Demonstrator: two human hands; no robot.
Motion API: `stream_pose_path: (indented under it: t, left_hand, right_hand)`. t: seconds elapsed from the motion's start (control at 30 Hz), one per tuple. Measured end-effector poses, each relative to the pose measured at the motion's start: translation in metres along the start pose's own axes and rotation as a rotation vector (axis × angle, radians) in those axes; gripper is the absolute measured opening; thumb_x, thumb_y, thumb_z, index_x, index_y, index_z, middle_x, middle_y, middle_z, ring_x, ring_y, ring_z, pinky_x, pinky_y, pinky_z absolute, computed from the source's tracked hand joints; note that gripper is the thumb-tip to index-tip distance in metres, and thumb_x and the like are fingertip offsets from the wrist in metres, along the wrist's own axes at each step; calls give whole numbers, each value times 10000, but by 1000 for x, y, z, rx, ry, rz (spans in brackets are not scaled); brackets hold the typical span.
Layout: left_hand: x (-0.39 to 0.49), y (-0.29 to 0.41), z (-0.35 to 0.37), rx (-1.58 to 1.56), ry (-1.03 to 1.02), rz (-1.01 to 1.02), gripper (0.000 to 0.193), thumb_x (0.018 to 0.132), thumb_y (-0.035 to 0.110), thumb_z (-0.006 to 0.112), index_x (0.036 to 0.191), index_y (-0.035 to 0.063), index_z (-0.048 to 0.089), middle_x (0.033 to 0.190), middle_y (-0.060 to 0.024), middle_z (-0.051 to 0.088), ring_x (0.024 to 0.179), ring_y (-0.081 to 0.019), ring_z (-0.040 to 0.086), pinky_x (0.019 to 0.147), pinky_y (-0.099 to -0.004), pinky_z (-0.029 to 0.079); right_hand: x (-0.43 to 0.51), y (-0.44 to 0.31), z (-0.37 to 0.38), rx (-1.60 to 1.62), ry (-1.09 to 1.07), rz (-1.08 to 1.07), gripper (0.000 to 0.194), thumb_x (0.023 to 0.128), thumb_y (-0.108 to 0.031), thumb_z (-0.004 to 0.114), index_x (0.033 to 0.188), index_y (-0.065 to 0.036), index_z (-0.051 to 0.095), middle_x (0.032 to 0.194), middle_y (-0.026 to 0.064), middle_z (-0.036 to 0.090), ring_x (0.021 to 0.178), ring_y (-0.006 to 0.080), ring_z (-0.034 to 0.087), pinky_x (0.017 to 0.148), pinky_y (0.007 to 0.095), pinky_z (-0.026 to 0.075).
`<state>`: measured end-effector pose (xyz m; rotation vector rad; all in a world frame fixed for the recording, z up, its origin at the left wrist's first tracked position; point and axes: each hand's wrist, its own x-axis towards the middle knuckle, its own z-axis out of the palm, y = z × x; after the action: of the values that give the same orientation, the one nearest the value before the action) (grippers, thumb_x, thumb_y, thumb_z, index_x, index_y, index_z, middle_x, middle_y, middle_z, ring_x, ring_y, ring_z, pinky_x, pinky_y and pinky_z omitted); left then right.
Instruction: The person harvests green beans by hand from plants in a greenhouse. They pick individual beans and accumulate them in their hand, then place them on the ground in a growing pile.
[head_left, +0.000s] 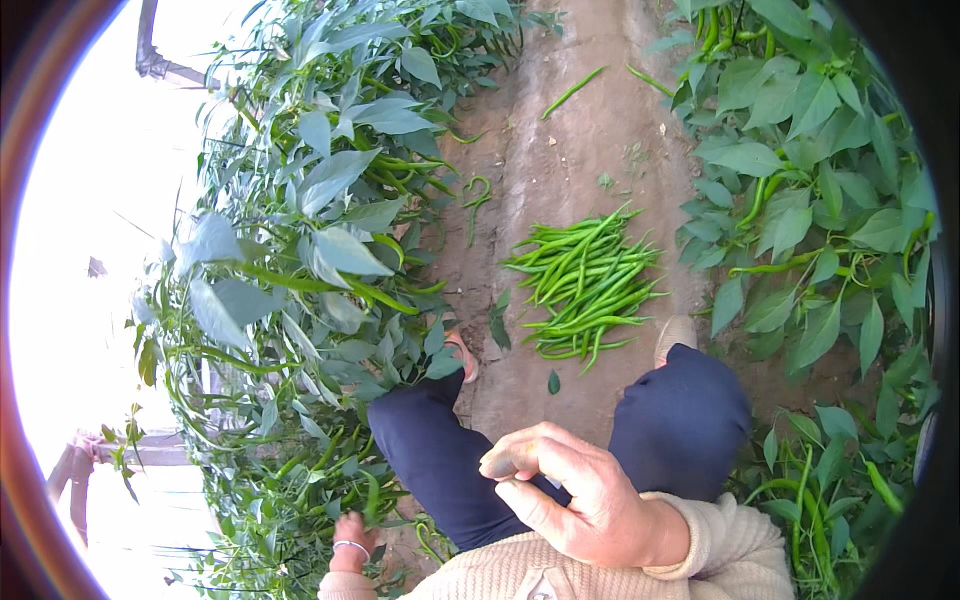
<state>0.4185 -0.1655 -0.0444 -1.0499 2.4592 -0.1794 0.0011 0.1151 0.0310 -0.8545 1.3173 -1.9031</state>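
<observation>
My right hand (566, 487) is held in front of my lap, its fingers curled and the thumb tip close to the index fingertip; I see nothing in it. At the lower left, my left hand (352, 531), with a bracelet at the wrist, reaches among the pepper plants (322, 360). It is blurred, and a blurred green chili pepper (371, 495) is at its fingers; whether it grips the pepper I cannot tell. On the soil ahead of my feet lies a heap of long green chili peppers (589, 285).
Pepper plants (810, 187) bearing fruit line the right side too. Between the rows runs a bare soil path (570, 157). A single pepper (574, 92) and a curled one (476, 199) lie farther up. A wooden post (79, 480) stands at the far left.
</observation>
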Motion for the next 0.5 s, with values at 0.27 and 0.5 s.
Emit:
stream_pose_path:
  t: [0.27, 0.5]
  left_hand:
    - [162, 245, -187, -995, 214, 295, 192, 896, 52, 524, 1048, -23, 613, 782, -107, 634, 677, -127, 585, 645, -249, 473]
    - [482, 350, -153, -867, 644, 537, 273, 939, 151, 458, 1115, -34, 556, 937, -124, 663, 837, -202, 633, 735, -305, 496]
  right_hand:
    - [-13, -1, -37, 191, 109, 189, 136, 843, -6, 565, 971, 21, 605, 991, 118, 585, 846, 227, 593, 750, 283, 479]
    - [-14, -1, -66, 291, 260, 297, 138, 889, -6, 524, 997, 64, 574, 1096, 158, 514, 948, 180, 572, 781, 245, 480]
